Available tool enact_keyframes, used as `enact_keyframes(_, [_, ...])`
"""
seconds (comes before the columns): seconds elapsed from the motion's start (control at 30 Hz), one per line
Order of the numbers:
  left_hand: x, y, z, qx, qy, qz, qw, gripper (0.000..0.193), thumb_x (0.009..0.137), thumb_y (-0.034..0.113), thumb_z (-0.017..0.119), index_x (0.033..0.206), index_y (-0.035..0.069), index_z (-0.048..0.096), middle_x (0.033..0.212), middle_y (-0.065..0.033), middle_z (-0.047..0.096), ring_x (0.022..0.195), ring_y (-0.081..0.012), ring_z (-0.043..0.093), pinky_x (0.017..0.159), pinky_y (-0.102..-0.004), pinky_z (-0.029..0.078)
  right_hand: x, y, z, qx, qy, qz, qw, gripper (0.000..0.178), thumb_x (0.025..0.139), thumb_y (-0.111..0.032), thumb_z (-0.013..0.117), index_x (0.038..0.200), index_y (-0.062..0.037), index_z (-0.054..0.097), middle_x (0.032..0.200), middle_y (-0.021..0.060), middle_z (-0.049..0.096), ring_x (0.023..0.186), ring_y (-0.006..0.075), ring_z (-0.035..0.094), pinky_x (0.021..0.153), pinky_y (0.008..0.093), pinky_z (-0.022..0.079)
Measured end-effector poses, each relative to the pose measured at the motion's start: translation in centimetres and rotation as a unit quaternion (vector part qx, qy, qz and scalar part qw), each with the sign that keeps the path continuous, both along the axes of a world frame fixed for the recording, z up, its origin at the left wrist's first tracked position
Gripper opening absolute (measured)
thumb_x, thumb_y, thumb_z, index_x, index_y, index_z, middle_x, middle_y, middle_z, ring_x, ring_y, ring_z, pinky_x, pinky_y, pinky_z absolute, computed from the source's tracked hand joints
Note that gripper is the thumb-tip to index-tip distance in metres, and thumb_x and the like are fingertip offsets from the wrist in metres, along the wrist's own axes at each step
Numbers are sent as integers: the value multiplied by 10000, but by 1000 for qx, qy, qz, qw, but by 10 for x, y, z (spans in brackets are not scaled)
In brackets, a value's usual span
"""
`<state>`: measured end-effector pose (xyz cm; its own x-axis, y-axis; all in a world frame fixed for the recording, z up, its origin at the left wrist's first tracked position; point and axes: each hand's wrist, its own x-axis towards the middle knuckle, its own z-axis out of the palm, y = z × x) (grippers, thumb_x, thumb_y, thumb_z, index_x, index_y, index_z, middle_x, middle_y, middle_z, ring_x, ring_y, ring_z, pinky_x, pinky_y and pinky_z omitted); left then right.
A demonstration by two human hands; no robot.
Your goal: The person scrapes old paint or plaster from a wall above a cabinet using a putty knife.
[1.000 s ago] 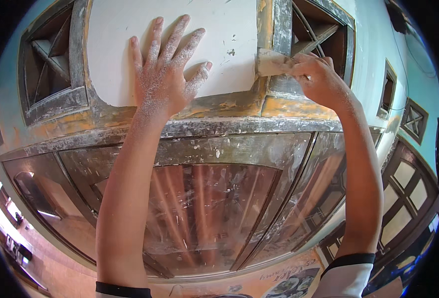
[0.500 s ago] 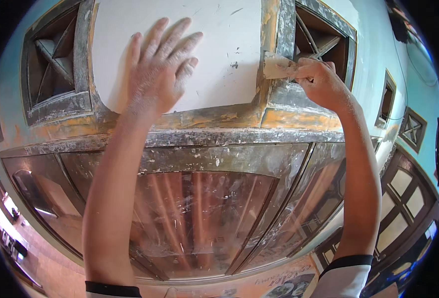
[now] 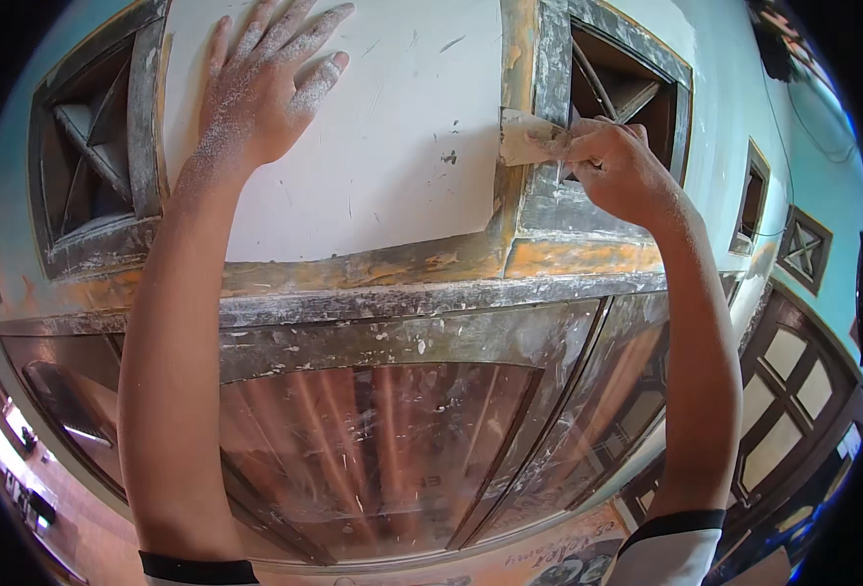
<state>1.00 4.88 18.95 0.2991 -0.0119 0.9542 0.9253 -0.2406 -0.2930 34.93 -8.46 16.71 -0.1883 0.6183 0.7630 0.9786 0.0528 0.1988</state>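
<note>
Powdered with white dust, my left hand point(image 3: 267, 88) lies flat on a white panel point(image 3: 392, 146), its fingers spread. My right hand point(image 3: 619, 168) is closed around a putty knife point(image 3: 524, 139) with a flat, wide blade. The blade points left and rests at the panel's right edge, over the worn wooden strip point(image 3: 519, 59) there. Fingers cover most of the putty knife's handle. Scraped wood with orange and dark patches point(image 3: 382, 266) runs under the panel.
Recessed vents with crossed slats, one on the left point(image 3: 89, 146) and one on the right point(image 3: 636, 83), flank the panel. Below is a dark, paint-spotted frame point(image 3: 431, 332) with reflective glass point(image 3: 382, 439). A paned door point(image 3: 783, 410) stands at the far right.
My left hand has slid up and to the left across the panel. The view has shifted slightly, while the putty knife in my right hand stays near the same stretch of the panel's edge.
</note>
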Motion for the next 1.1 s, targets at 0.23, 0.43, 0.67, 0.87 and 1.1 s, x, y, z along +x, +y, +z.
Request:
enact_keyframes(0.23, [-12, 23, 4, 70, 27, -5, 997, 586, 1061, 398, 529, 1597, 175, 447, 1739, -77, 270, 1620, -302, 168, 1322, -546, 75, -12, 1, -6, 37, -5, 4, 999, 318, 904, 9, 600, 1067, -131, 833, 1098, 48, 753, 1123, 241, 653, 1088, 435, 361])
enact_keyframes(0.43, [-9, 24, 5, 38, 15, -9, 999, 582, 1055, 403, 533, 1586, 176, 462, 1734, -76, 281, 1619, -301, 174, 1321, -550, 77, -8, 0, 1, 6, 20, 0, 1000, 273, 929, -63, 620, 1082, -139, 833, 1164, 54, 757, 1165, 245, 645, 1095, 432, 357])
enact_keyframes(0.67, [-15, 42, 7, 143, 31, -50, 988, 527, 1067, 479, 509, 1583, 383, 462, 1721, 91, 316, 1603, -215, 240, 1303, -578, 126, -13, 0, 6, 5, 46, -20, 999, 268, 928, -73, 633, 1104, -127, 828, 1192, 56, 756, 1178, 288, 638, 1107, 433, 353])
enact_keyframes(0.87, [-6, 9, 5, 1, 4, -38, 999, 583, 1040, 415, 547, 1572, 187, 481, 1728, -72, 293, 1616, -299, 180, 1319, -560, 76, -2, -4, 7, -24, 99, 18, 995, 302, 916, -63, 636, 1143, -135, 821, 1213, 62, 752, 1142, 285, 635, 1144, 442, 334])
enact_keyframes(1.1, [-12, 17, 5, 26, 13, -52, 998, 582, 1030, 419, 561, 1563, 194, 494, 1717, -72, 314, 1611, -299, 189, 1319, -560, 77, -6, 4, 9, 11, 82, 46, 996, 291, 895, -50, 627, 1093, -115, 830, 1113, 81, 772, 1094, 301, 653, 1143, 434, 334])
